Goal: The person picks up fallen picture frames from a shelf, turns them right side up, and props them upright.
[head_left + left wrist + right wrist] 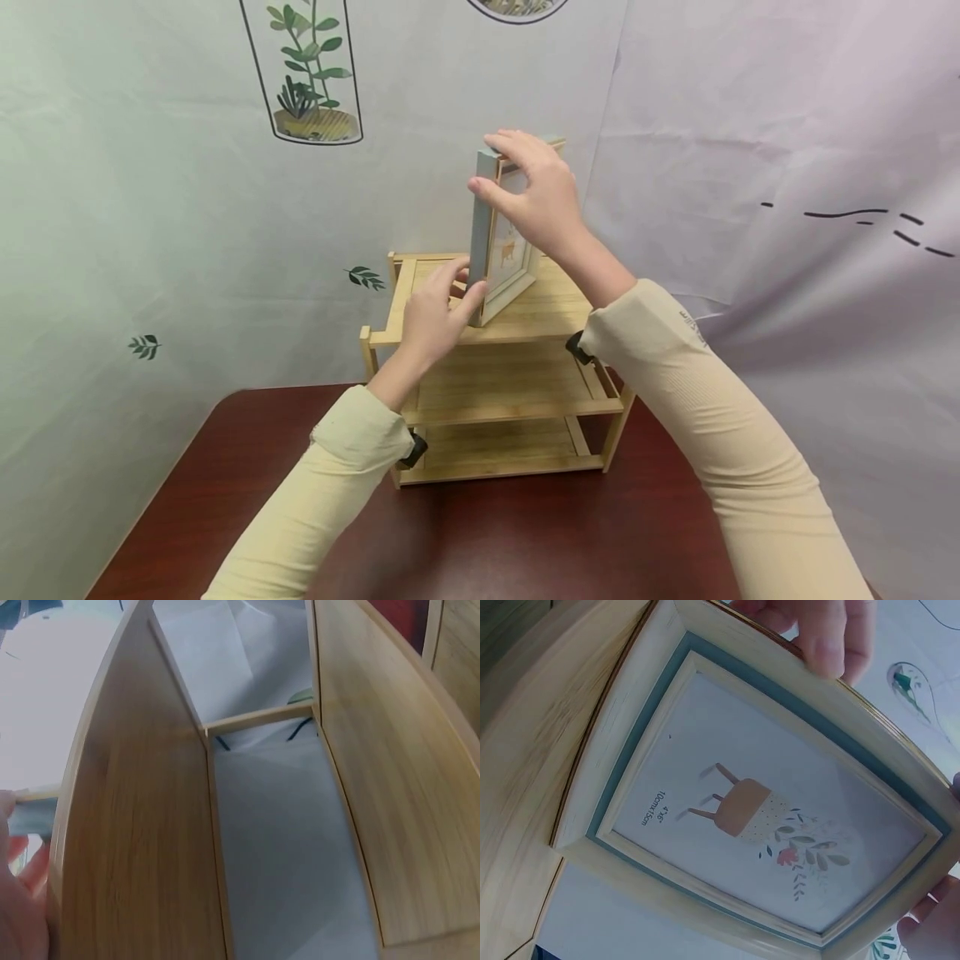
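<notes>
A picture frame stands upright on the top board of a wooden shelf rack, turned at an angle to the front. Its cream moulding has a blue-green inner band, around a print with flowers and "10cmx15cm" text. Low on the frame's near side edge, my left hand grips it between thumb and fingers. My right hand holds the upper near corner, with fingers over the top and thumb at the edge. In the left wrist view, the left hand shows only partly beside the board edge.
Below the top board, the rack has a middle shelf and a lower shelf. It stands on a dark red table. Behind hangs a pale curtain printed with plants. A dark band sits at the left cuff.
</notes>
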`<state>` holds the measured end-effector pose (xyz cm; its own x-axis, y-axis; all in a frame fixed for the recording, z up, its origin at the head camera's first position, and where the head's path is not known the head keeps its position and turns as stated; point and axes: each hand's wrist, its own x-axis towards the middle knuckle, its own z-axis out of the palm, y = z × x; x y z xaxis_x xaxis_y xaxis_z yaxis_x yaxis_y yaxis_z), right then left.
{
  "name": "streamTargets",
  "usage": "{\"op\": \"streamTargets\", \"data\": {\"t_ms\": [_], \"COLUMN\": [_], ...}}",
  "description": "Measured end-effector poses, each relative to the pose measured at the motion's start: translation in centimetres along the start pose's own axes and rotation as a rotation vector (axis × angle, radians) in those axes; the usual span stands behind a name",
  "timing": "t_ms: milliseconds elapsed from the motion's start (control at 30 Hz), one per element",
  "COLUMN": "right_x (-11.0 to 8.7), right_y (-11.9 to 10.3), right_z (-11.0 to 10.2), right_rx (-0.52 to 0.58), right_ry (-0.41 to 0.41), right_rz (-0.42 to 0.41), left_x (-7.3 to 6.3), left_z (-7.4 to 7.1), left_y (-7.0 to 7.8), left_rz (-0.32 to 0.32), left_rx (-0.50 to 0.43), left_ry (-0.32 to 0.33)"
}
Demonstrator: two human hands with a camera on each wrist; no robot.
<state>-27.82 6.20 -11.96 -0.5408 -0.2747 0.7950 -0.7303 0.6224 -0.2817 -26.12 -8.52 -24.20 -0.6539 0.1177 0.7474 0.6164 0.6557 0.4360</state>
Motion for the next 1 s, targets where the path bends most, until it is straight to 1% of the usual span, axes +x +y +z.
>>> {"op": "streamTargets", "data": {"t_ms": [67, 167, 300, 467, 533, 700, 800, 933, 1000], "right_x": [0.0, 0.1, 0.1, 0.2, 0.2, 0.1, 0.2, 0.2, 0.2], "right_y": [0.1, 0.0, 0.0, 0.2, 0.2, 0.2, 0.2, 0.1, 0.1], "right_z": [0.0, -0.1, -0.1, -0.1, -0.1, -0.1, -0.1, -0.1, 0.0], "right_rx": [-0.009, -0.024, -0.039, -0.049, -0.049, -0.048, -0.049, -0.056, -0.059], "right_ry": [0.003, -0.009, -0.020, -0.018, -0.018, -0.020, -0.024, -0.030, -0.030], "right_rz": [-0.007, 0.002, 0.004, -0.001, 0.000, -0.002, -0.002, 0.004, 0.007], "left_x": [0.0, 0.1, 0.4, 0.8, 0.9, 1.3, 1.6, 2.1, 2.5], "left_z": [-0.4, -0.9, -1.4, -1.6, -1.7, -1.9, -2.1, -2.2, -2.3], "left_y": [-0.3, -0.7, -0.9, -1.2, -1.4, -1.8, -1.9, -1.9, -2.0], "left_rz": [0.000, 0.006, 0.011, 0.043, 0.041, 0.000, -0.024, -0.073, -0.099], "left_rx": [-0.013, -0.016, -0.001, 0.026, 0.043, 0.097, 0.123, 0.151, 0.165], "left_ry": [-0.043, -0.086, -0.126, -0.160, -0.176, -0.237, -0.258, -0.251, -0.237]}}
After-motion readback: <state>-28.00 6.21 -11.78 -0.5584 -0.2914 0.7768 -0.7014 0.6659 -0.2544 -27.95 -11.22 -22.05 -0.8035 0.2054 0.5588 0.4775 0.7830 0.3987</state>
